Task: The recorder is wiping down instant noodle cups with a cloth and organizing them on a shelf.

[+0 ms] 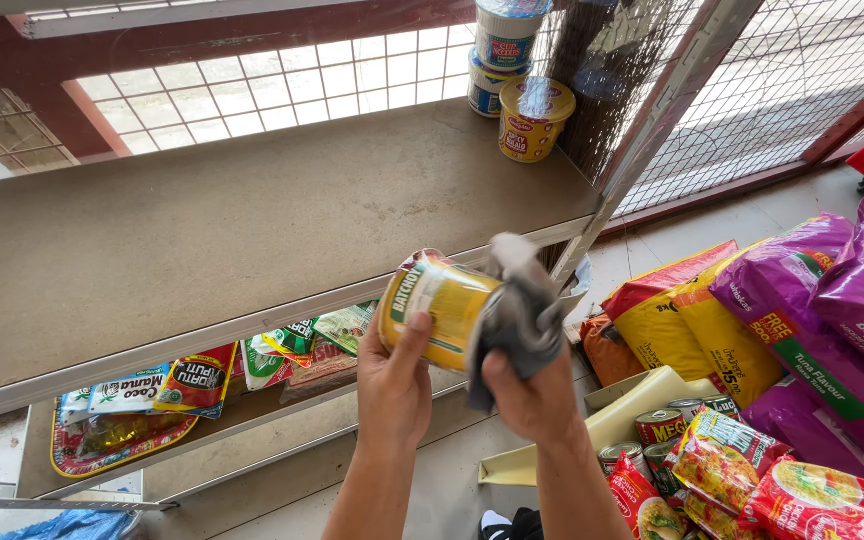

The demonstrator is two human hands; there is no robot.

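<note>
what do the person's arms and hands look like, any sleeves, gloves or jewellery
Both forearms are bare from the bottom edge of the head view up to the wrists, with no sleeves in sight. The left hand and the right hand wear no gloves. No watch, bracelet or ring shows on the parts that can be seen, though some fingers are hidden from view.

Both my forearms rose from the bottom edge, side by side. My left hand [394,385] curled in a grip, thumb up; my right hand [530,395] clenched likewise.
</note>
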